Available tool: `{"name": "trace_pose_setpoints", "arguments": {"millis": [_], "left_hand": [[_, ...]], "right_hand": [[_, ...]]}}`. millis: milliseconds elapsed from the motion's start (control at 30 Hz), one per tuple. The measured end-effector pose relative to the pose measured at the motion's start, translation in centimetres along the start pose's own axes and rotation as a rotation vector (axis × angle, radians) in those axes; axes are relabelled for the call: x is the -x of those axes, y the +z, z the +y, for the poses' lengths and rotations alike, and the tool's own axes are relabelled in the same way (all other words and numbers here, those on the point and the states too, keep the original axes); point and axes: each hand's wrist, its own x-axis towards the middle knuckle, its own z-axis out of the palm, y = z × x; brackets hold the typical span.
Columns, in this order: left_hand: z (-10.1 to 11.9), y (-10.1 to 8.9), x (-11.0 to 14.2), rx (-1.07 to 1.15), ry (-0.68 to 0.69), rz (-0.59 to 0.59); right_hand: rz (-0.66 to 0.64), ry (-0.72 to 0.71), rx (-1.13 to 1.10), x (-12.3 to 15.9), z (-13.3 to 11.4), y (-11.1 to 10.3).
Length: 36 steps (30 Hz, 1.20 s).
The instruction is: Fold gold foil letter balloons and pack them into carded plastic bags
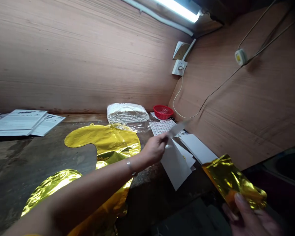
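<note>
My left hand (154, 150) reaches across to the middle of the bench, its fingers closed on a thin white card (178, 128) that is blurred by motion. Just below it lie loose white sheets (176, 168). At the lower right, my right hand (248, 214) grips a folded gold foil balloon (232, 178), thumb on top. Beneath my left forearm a larger gold foil balloon (113, 141) is spread flat on the dark bench; the forearm covers part of it.
A clear bag of white material (127, 113) and a red plastic basket (163, 112) stand by the back wall. A sheet of printed labels (159, 127) lies before the basket. Printed white cards (17, 121) are stacked at left. A cable with a switch (241, 57) hangs along the right wall.
</note>
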Motion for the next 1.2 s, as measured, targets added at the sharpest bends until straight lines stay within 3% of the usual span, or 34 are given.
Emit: {"name": "trace_pose_setpoints", "arguments": {"millis": [100, 200, 300, 400, 500, 633, 733, 967, 1200], "left_hand": [[0.4, -6.0, 6.8, 0.18, -0.209, 0.192], [0.0, -11.0, 15.1, 0.314, -0.461, 0.374], [-0.7, -13.6, 21.6, 0.342, -0.611, 0.47], [-1.7, -14.3, 25.0, 0.399, -0.683, 0.524], [-2.6, -14.2, 26.3, 0.454, -0.661, 0.539], [-3.2, -13.7, 26.8, 0.539, -0.636, 0.563], [-3.1, -13.5, 26.8, 0.526, -0.632, 0.536], [-2.7, -13.6, 26.9, 0.086, -0.426, 0.459], [-4.2, -12.3, 28.2, -0.226, -0.333, 0.233]], "right_hand": [[-0.236, 0.167, 0.014, 2.9, -0.3, 5.7], [-0.63, 0.255, 0.098, 6.6, 1.6, 11.5], [-0.979, 0.295, 0.245, 9.7, 3.7, 15.7], [-0.975, 0.186, 0.35, 10.8, 4.0, 18.1], [-0.935, 0.139, 0.364, 11.0, 3.1, 19.6], [-1.098, 0.311, 0.458, 12.6, 3.2, 21.4], [-1.123, 0.364, 0.525, 14.2, 4.8, 22.3], [-1.061, 0.36, 0.552, 15.1, 6.3, 22.5], [-1.157, 0.158, 0.557, 14.9, 7.3, 23.1]]}}
